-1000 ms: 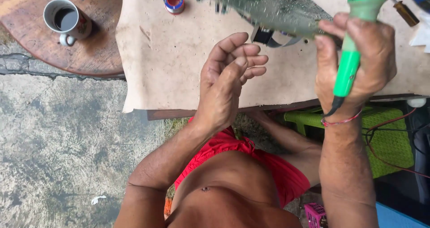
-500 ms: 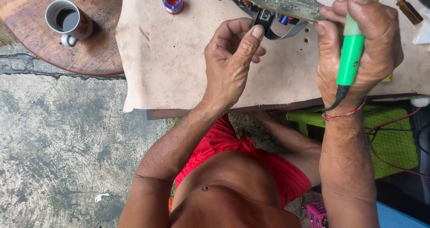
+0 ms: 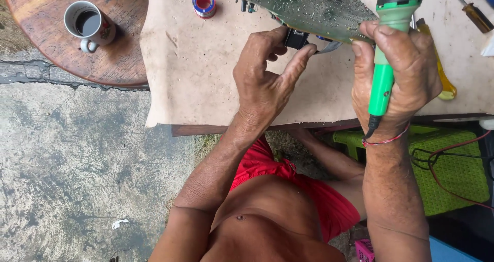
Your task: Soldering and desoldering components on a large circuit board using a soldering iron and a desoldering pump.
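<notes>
Left hand (image 3: 265, 82) pinches a black part (image 3: 295, 38) under the board (image 3: 309, 7); right hand (image 3: 399, 71) grips the iron (image 3: 385, 71); soldering stage, next calling for a steady tip.

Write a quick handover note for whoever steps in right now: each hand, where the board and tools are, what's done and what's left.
Left hand: fingertips pinching a black component under the circuit board's near edge.
Right hand: gripping the green soldering iron and steadying the board's right end; its tip is out of view.
Nearby: solder spool on the cardboard mat, yellow-handled tool, mug on the round stool.
Done: board lifted, solder side up.
Left: any soldering; no joint visibly worked.
</notes>
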